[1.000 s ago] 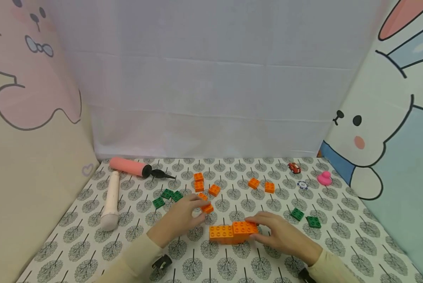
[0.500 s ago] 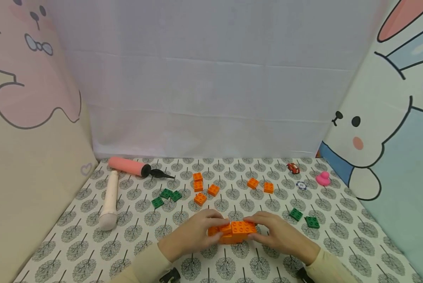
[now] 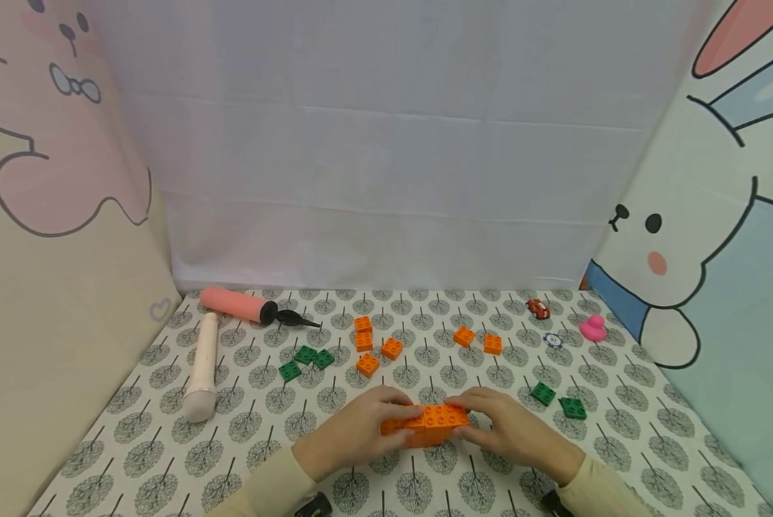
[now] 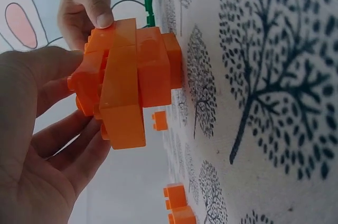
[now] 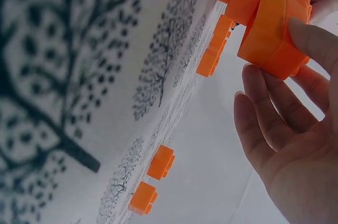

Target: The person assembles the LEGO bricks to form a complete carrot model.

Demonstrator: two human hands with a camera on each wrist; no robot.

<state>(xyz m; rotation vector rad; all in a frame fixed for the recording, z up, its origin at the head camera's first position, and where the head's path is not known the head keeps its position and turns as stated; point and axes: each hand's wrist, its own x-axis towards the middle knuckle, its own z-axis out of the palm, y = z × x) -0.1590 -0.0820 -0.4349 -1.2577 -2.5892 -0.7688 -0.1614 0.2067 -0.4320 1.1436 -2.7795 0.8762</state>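
Note:
In front of the person stands a stepped stack of orange toy building bricks [image 3: 453,420], narrower at its base. My left hand [image 3: 360,431] pinches a small orange brick [image 4: 88,80] at the stack's left end, thumb on the near side and fingers on the far side. In the left wrist view this brick sits slightly tilted over the studs of a long orange brick [image 4: 121,121], with a narrow gap showing. My right hand [image 3: 505,427] grips the top brick [image 5: 289,49] at the right end between thumb and fingers. The fingers partly hide the stack's left end in the head view.
Loose orange bricks lie behind the stack [image 3: 367,365] and farther right [image 3: 492,344]. Green bricks sit left [image 3: 290,370] and right [image 3: 573,408]. A pink cylinder [image 3: 234,304], a white stick [image 3: 203,366], a red toy car [image 3: 537,309] and a pink toy [image 3: 593,328] are near the edges.
My left hand has brought a small orange brick rightward and down onto the stack's left end, and now keeps its fingers on it. My right hand has stayed on the right end.

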